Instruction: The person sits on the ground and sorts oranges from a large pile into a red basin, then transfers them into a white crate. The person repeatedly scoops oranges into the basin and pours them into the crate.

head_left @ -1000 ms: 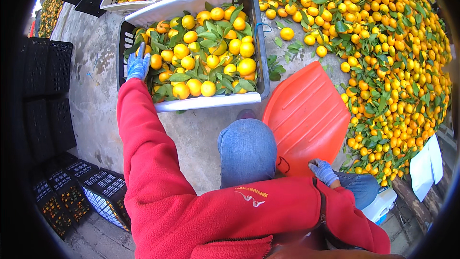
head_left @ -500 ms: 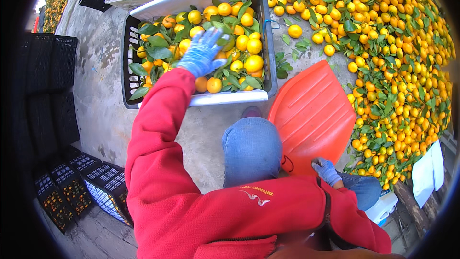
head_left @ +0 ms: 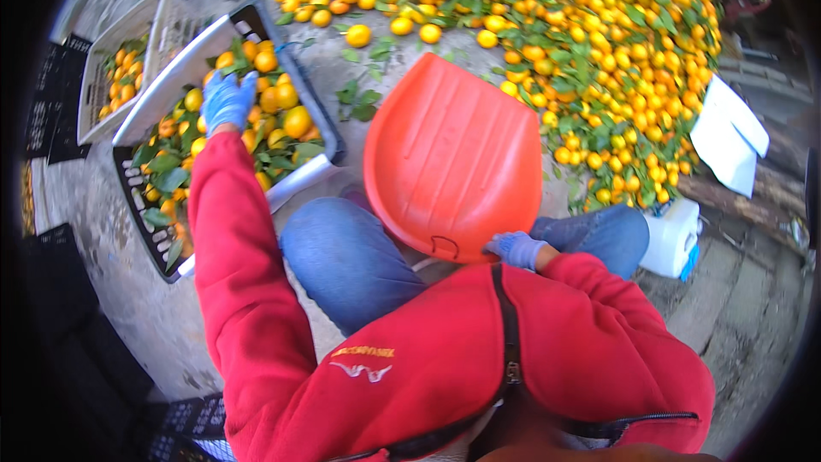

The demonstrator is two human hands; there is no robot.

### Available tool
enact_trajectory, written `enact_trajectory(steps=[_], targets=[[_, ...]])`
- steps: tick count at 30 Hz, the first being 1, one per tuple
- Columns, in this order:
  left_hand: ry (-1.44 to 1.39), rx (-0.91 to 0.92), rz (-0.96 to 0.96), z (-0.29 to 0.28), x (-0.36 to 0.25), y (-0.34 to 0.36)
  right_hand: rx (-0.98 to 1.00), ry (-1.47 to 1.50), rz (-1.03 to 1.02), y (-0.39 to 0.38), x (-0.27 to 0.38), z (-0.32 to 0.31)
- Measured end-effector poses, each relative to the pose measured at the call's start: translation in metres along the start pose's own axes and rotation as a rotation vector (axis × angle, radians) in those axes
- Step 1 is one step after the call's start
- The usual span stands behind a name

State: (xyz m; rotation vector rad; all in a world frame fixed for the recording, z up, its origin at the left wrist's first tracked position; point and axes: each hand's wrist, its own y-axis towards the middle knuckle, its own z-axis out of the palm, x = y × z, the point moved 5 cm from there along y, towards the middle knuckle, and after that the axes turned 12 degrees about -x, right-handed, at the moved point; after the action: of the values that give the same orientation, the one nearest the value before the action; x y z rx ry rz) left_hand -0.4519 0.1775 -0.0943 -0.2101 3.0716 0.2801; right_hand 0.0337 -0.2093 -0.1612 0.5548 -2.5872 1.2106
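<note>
My left hand (head_left: 229, 101), in a blue glove, rests on the mandarins (head_left: 275, 96) in a black crate (head_left: 318, 111) with white lining. Its fingers are spread over the fruit, and none is seen held. Leaves lie among the mandarins. Beside my knee, my right hand (head_left: 516, 250), also gloved in blue, is closed on the near rim of a red plastic scoop (head_left: 457, 154). The scoop has ridges along its bed and holds nothing. What lies under my left palm is hidden.
A big heap of mandarins with leaves (head_left: 590, 51) spreads across the floor at far right. A white crate (head_left: 111, 38) with some fruit stands beyond the black one. Dark crates (head_left: 64, 291) line the left. A white jug (head_left: 671, 239) sits right of my knee.
The view has swung to the right, so the crate appears farther left and the scoop more central. My left hand stays over the fruit, now nearer the crate's far side; the right keeps the scoop.
</note>
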Motion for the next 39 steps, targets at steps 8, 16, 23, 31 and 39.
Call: enact_trajectory(steps=[8,16,23,31,39], targets=[[-0.417,0.172,0.182,-0.11,-0.106,-0.025,-0.11,-0.235,-0.122,0.008,0.024,0.004],[-0.593,-0.039,0.381,-0.138,-0.213,-0.106,-0.83,0.114,-0.122,-0.065,0.081,-0.109],[-1.287,0.224,-0.49,-0.051,-0.169,-0.178,-0.693,0.396,-0.19,-0.068,0.089,-0.083],[-1.283,0.427,-0.364,0.028,-0.241,-0.213,-0.652,0.224,-0.013,-0.039,0.029,-0.06],[-1.326,0.64,-1.014,0.115,-0.24,-0.232,-1.037,0.402,-0.078,-0.173,-0.022,-0.134]])
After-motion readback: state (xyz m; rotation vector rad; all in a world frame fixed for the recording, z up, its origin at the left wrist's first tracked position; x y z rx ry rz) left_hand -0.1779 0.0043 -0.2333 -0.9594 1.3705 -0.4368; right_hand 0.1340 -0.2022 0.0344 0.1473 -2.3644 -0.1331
